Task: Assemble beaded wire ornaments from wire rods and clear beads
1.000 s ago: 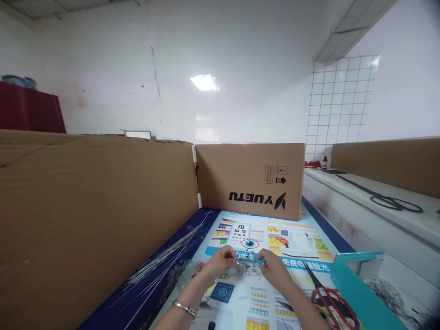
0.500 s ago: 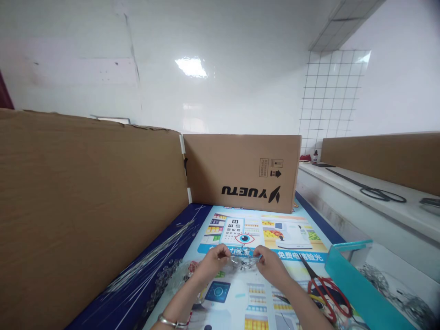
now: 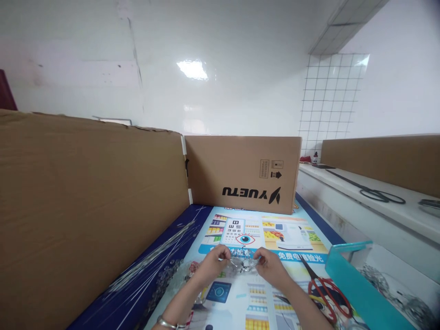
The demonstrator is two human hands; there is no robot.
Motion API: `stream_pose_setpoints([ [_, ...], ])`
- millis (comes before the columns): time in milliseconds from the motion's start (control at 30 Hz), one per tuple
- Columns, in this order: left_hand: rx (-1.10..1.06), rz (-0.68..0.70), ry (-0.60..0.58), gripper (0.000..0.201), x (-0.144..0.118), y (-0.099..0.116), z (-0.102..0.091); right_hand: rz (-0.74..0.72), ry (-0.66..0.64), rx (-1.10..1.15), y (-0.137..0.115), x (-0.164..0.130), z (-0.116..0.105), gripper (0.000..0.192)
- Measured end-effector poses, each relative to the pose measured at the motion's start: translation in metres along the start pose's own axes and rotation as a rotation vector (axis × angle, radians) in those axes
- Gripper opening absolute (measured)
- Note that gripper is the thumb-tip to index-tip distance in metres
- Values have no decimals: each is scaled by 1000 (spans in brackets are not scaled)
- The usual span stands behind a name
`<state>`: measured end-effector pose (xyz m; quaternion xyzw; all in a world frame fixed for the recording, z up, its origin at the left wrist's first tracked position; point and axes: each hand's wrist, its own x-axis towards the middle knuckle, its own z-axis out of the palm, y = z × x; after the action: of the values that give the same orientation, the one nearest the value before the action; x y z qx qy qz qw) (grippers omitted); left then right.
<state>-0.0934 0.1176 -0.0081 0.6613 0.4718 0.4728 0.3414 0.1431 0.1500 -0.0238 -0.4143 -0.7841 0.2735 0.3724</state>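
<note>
A tall brown cardboard wall (image 3: 85, 206) runs along the left of the work area, and a brown cardboard box printed with black upside-down lettering (image 3: 242, 174) closes off the far end. Between them lies the tabletop (image 3: 172, 229), covered by a colourful printed poster with an eye chart and a blue eye (image 3: 261, 238). A white ledge (image 3: 378, 206) on the right carries long black scissors (image 3: 374, 192). A teal plastic tray (image 3: 357, 288) sits at the lower right, with red-handled scissors (image 3: 323, 286) just beside it on the poster. A bundle of thin silvery wires (image 3: 154, 261) lies along the dark blue edge at the left, next to a scatter of small clear beads (image 3: 165, 279).

The small clear beaded piece on wire (image 3: 244, 264) is held just above the poster, stretched between the two hands near the lower middle of the view. Compared with half a second ago, hands and piece sit in almost the same spot; the view has tipped very slightly, so everything appears a touch lower.

The left hand (image 3: 213, 263), with a silver bangle (image 3: 167, 324) on its wrist, is closed in a pinch on the left end of the piece. The right hand (image 3: 271, 268) is likewise closed, its fingertips pinching the right end.
</note>
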Motion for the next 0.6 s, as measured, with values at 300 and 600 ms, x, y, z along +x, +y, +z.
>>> stream_pose_setpoints([
  [300, 0, -21, -19, 10, -2, 6, 4, 40, 12, 25, 5, 1, 2, 25],
  [600, 22, -17, -16, 7, -5, 29, 7, 77, 6, 29, 10, 1, 4, 27],
])
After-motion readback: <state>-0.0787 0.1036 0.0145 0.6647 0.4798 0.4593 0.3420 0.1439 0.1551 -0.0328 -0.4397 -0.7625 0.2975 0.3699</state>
